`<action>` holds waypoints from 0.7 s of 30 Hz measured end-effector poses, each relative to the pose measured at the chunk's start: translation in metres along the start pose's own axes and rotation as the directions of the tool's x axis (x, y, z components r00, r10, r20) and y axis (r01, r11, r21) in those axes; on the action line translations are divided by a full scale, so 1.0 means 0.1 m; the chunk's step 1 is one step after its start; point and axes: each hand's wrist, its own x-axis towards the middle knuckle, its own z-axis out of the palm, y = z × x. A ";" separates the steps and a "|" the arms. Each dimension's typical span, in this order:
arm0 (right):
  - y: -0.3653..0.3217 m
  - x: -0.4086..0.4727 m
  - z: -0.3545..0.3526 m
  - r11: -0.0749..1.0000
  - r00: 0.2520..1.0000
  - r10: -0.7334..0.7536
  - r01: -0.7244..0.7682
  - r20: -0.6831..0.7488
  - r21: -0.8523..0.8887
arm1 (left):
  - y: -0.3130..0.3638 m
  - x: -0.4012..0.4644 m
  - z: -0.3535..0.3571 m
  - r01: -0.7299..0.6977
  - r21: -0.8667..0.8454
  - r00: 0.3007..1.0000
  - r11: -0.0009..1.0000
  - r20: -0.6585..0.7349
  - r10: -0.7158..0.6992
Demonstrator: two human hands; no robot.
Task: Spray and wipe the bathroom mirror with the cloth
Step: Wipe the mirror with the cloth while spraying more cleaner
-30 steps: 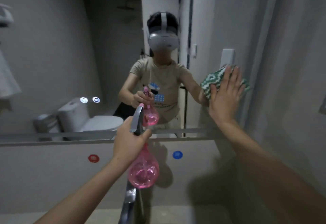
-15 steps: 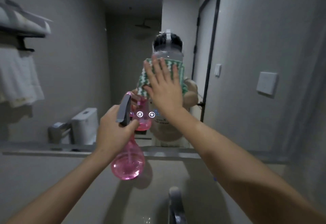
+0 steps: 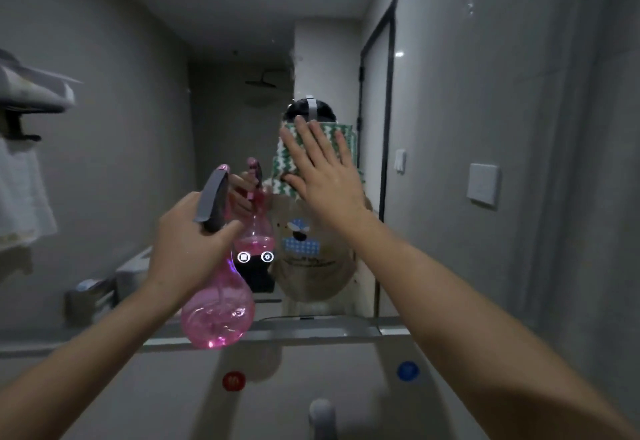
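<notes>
The mirror (image 3: 485, 128) fills the wall above the counter, its lower edge running along a narrow ledge (image 3: 311, 330). Against the glass, about level with the person's reflected head, sits the cloth (image 3: 289, 166) (green and white in a zigzag weave), flattened under the right hand (image 3: 325, 176). That hand is spread wide, palm to the glass, fingers straight and fanned upward, thumb stretched out to the left over the lower edge of the cloth. Nothing is curled round the fabric; the flat of the hand pins it to the mirror. The right forearm reaches in from the lower right corner and rises steeply to the wrist.

The left hand (image 3: 187, 249) is held lower and nearer, short of the glass. Its fingers and thumb are wrapped round the neck of a pink spray bottle (image 3: 218, 311), just under the grey trigger head (image 3: 213, 197), whose nozzle tilts up toward the mirror. The bottle's round belly hangs below the fist in front of the ledge, apart from it as far as I can tell. The left forearm comes up from the lower left corner.

On the wall beneath the ledge are a red dot (image 3: 233, 380) and a blue dot (image 3: 408, 371), with the top of a tap (image 3: 322, 412) between them at the bottom edge. A white towel (image 3: 20, 197) hangs at far left under a rack.
</notes>
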 end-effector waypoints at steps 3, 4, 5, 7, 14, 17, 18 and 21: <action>0.51 -0.22 0.02 0.996 0.995 0.092 -0.092 -0.030 -0.008 | 0.17 0.00 0.32 0.017 -0.017 0.999 1.000 0.038 -0.016; 0.70 -0.31 0.04 0.993 0.993 0.117 -0.118 -0.033 -0.001 | 0.24 0.00 0.44 0.016 -0.013 0.999 1.000 0.041 -0.015; 0.89 -0.41 0.05 0.989 0.988 0.145 -0.145 -0.049 0.006 | 0.32 -0.01 0.57 0.014 -0.016 0.999 1.000 0.046 -0.013; 1.28 -0.61 0.06 0.978 0.975 0.211 -0.210 -0.076 0.020 | 0.50 -0.02 0.83 0.011 -0.043 0.998 0.999 0.063 -0.008; 2.33 -1.22 0.17 0.934 0.934 0.353 -0.349 -0.046 0.080 | 0.95 -0.06 1.63 0.002 -0.111 0.994 0.994 0.107 0.010; 2.61 -1.41 0.22 0.913 0.916 0.398 -0.390 -0.050 0.116 | 1.01 -0.12 1.89 -0.005 -0.109 0.989 0.994 0.145 0.021; 2.67 -1.45 0.24 0.910 0.913 0.404 -0.396 -0.051 0.119 | 1.02 -0.13 1.95 -0.016 -0.109 0.988 0.994 0.148 0.032; 2.70 -1.48 0.26 0.903 0.905 0.418 -0.406 -0.073 0.142 | 1.04 -0.16 2.05 -0.034 -0.090 0.990 0.995 0.137 0.046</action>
